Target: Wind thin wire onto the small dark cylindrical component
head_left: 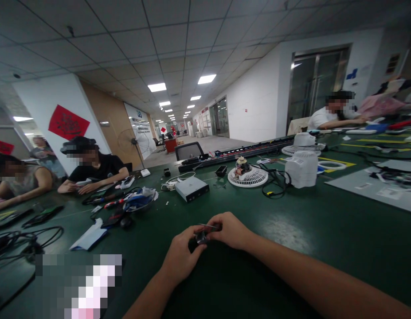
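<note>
Above the green tabletop [225, 279], my two hands meet in front of me. My left hand [182, 254] is closed, with a small dark, shiny part [201, 238] pinched between thumb and fingers; its exact kind is too small to make out. Close against it, my right hand [230, 230] is closed on a thin, light, metal-looking strip [208, 226] that points left over the dark part. Whether strip and part touch, I cannot tell. Beyond my hands lies a silver-grey optical disc drive [192, 187].
A white fan grille with a motor [248, 177], a white plastic housing [301, 170] and a small black tray [221, 170] stand farther back. Left are a blue cloth [88, 235] and black cables [22, 243]. A grey panel [381, 184] lies right. Several people sit around.
</note>
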The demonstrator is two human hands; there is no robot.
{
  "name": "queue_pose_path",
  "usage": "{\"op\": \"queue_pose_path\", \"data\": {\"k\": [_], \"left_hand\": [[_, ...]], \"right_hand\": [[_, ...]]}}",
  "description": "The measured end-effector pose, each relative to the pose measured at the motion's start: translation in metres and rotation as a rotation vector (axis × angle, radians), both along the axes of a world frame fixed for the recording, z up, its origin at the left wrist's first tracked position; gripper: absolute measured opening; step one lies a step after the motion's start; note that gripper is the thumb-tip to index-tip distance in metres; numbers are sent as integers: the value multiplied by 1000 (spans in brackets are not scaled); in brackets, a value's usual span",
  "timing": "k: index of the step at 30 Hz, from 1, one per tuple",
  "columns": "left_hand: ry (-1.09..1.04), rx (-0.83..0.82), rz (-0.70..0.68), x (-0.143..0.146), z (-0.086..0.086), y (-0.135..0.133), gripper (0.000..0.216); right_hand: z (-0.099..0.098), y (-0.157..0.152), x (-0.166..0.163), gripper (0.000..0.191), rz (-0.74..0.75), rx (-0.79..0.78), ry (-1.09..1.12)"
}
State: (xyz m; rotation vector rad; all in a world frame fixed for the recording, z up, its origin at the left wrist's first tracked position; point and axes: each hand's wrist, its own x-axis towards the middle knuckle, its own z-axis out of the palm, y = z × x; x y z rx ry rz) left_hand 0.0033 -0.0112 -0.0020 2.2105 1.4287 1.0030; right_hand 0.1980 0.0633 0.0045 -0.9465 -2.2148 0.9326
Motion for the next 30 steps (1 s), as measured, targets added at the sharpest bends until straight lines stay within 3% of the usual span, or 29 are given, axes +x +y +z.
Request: {"op": "queue_pose_path", "data": {"k": [10, 15, 19, 24, 30], "left_hand": [[7, 90, -8, -2, -5, 1, 42], [58, 132, -38, -2, -5, 0, 43], [85, 99, -51, -2, -3, -1, 38], [78, 128, -29, -3, -3, -1, 34], [58, 119, -19, -3, -5, -1, 29]], "right_hand": [[-4, 2, -1, 9, -9, 42, 9], [-4, 1, 1, 18, 7, 11, -5], [-5, 1, 3, 18, 75, 85, -22], [-6, -2, 0, 20, 105, 33, 47], [-1, -6, 0, 27, 90, 120, -11]]}}
